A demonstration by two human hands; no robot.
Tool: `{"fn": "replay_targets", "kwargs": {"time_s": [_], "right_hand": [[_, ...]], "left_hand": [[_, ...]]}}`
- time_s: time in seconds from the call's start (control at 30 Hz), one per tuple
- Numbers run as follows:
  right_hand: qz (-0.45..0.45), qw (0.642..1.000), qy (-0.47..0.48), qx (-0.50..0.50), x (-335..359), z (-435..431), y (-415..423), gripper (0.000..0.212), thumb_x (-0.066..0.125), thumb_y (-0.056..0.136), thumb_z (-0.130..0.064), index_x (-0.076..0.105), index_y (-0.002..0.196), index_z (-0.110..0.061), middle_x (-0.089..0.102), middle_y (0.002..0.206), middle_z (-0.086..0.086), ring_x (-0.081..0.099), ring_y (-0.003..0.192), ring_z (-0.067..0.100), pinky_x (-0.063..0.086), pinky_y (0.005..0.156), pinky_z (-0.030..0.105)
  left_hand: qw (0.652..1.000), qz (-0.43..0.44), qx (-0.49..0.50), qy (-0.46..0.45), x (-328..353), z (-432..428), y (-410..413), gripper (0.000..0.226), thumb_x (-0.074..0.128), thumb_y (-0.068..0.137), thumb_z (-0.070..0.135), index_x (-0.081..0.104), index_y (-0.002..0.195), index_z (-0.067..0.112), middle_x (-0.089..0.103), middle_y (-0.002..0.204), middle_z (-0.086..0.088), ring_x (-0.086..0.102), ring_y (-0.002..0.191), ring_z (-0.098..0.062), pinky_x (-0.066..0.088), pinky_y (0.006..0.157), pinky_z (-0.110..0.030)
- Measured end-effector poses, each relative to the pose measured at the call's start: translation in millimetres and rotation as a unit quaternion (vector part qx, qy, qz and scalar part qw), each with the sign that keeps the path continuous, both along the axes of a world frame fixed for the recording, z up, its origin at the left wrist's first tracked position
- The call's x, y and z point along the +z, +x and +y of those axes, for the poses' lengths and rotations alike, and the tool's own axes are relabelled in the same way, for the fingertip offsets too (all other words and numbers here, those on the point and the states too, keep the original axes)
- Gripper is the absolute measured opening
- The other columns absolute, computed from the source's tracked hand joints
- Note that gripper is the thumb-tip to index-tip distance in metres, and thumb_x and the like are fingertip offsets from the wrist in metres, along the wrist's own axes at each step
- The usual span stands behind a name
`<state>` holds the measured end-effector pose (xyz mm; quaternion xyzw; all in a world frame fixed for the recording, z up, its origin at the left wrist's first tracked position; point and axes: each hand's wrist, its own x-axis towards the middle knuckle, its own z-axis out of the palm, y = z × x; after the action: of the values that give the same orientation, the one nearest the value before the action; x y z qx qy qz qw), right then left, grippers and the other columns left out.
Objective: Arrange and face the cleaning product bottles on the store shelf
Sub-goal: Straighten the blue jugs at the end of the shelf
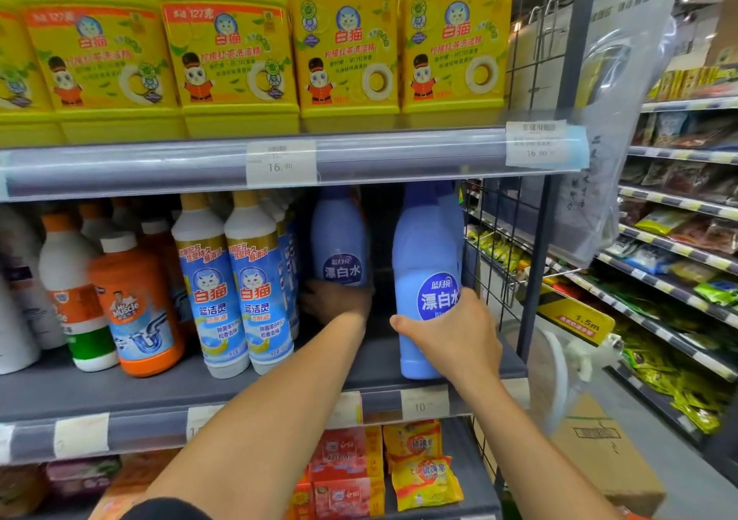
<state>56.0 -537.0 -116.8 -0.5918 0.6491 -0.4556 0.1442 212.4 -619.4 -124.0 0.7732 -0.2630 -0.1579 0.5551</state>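
Two blue bleach bottles with round dark-blue labels stand on the grey middle shelf (167, 389). My right hand (459, 330) grips the front bottle (425, 248) low on its body near the shelf's front edge, label facing out. My left hand (339, 300) reaches deeper into the shelf and holds the rear bottle (339, 236) around its base; its fingers are partly hidden in shadow. Left of them stand two white-and-blue cat-brand toilet cleaner bottles (235, 280), with more behind.
An orange drain cleaner bottle (135, 304) and white bottles (68, 276) fill the left of the shelf. Yellow detergent jugs (343, 44) line the upper shelf. A wire rack (503, 248) bounds the right side. Soap packs (423, 475) lie below. A cardboard box (603, 451) sits on the floor.
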Motion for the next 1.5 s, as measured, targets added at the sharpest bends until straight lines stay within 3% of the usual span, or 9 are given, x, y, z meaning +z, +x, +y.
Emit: {"fn": "replay_targets", "kwargs": {"time_s": [0.17,0.37,0.63,0.8,0.93,1.1,1.2,1.33,1.5], "right_hand": [[0.014,1.000,0.015,-0.014,1.7,-3.5,-6.0,0.097,0.068,0.038,-0.077,0.047,0.113,-0.019,0.054,0.102,-0.002,0.058,0.092,0.022,0.050,0.067,0.035],[0.013,0.999,-0.018,-0.049,0.0,-20.0,-13.4,0.103,0.074,0.040,-0.072,0.043,0.119,-0.014,0.053,0.111,0.003,0.056,0.104,0.025,0.054,0.072,0.039],[-0.018,0.995,-0.070,-0.065,-0.6,-46.7,-3.9,0.104,0.081,0.039,-0.064,0.045,0.115,-0.002,0.055,0.111,0.015,0.056,0.104,0.037,0.048,0.066,0.036],[-0.015,0.994,-0.094,-0.047,-6.9,-50.5,0.7,0.101,0.083,0.040,-0.061,0.044,0.112,-0.003,0.054,0.110,0.015,0.053,0.105,0.036,0.048,0.065,0.037],[-0.007,0.995,-0.085,-0.046,-6.8,-48.3,-0.4,0.102,0.083,0.042,-0.061,0.042,0.116,-0.003,0.053,0.113,0.016,0.051,0.108,0.036,0.047,0.067,0.038],[0.016,0.999,-0.024,0.015,-1.9,-40.8,-12.3,0.108,0.084,0.050,-0.060,0.037,0.129,-0.003,0.048,0.126,0.016,0.046,0.119,0.035,0.049,0.079,0.041],[0.033,0.997,0.017,0.064,-4.0,-31.9,-34.0,0.091,0.083,0.061,-0.049,0.039,0.129,-0.007,0.046,0.128,0.014,0.048,0.118,0.032,0.048,0.087,0.041],[0.195,0.975,0.001,0.110,-27.0,-6.3,-73.7,0.044,0.062,0.087,-0.040,0.049,0.120,-0.013,0.052,0.121,0.010,0.056,0.107,0.028,0.047,0.079,0.038],[0.298,0.935,-0.066,0.182,-53.5,10.8,-114.8,0.039,0.049,0.092,-0.045,0.058,0.114,-0.014,0.058,0.111,0.004,0.055,0.103,0.024,0.046,0.086,0.036]], "left_hand": [[0.999,0.002,-0.035,0.010,0.3,2.8,-3.2,0.122,0.090,0.048,0.031,0.019,0.143,0.007,0.038,0.143,-0.017,0.043,0.128,-0.034,0.046,0.098,-0.044],[0.996,-0.042,-0.064,0.051,7.6,22.6,-4.4,0.115,0.087,0.053,0.038,0.020,0.141,0.006,0.042,0.138,-0.015,0.048,0.123,-0.030,0.047,0.093,-0.038],[0.991,-0.089,-0.077,-0.071,7.1,62.9,-10.5,0.092,0.093,0.042,0.031,0.040,0.113,0.004,0.056,0.114,-0.014,0.058,0.101,-0.030,0.047,0.076,-0.030],[0.990,-0.098,-0.067,-0.082,7.3,76.1,-10.9,0.096,0.095,0.036,0.028,0.041,0.111,0.003,0.057,0.110,-0.016,0.059,0.098,-0.032,0.049,0.074,-0.033],[0.991,-0.083,-0.065,-0.078,7.8,83.8,-16.6,0.097,0.095,0.035,0.031,0.037,0.110,0.010,0.052,0.107,-0.009,0.052,0.092,-0.022,0.047,0.073,-0.032],[0.991,-0.080,-0.084,-0.072,7.5,95.4,-32.7,0.094,0.095,0.037,0.035,0.029,0.101,0.018,0.045,0.098,-0.001,0.047,0.086,-0.016,0.040,0.064,-0.026],[0.987,-0.093,-0.102,-0.079,9.0,101.7,-46.5,0.091,0.094,0.037,0.038,0.032,0.099,0.017,0.047,0.098,-0.002,0.050,0.085,-0.017,0.040,0.061,-0.026],[0.983,-0.106,-0.124,-0.090,8.9,106.1,-73.1,0.090,0.093,0.038,0.044,0.032,0.099,0.018,0.047,0.096,0.001,0.050,0.084,-0.014,0.041,0.061,-0.025],[0.980,-0.106,-0.144,-0.089,1.8,101.4,-114.2,0.091,0.092,0.038,0.048,0.031,0.100,0.020,0.045,0.097,0.003,0.047,0.087,-0.012,0.043,0.065,-0.027]]}}
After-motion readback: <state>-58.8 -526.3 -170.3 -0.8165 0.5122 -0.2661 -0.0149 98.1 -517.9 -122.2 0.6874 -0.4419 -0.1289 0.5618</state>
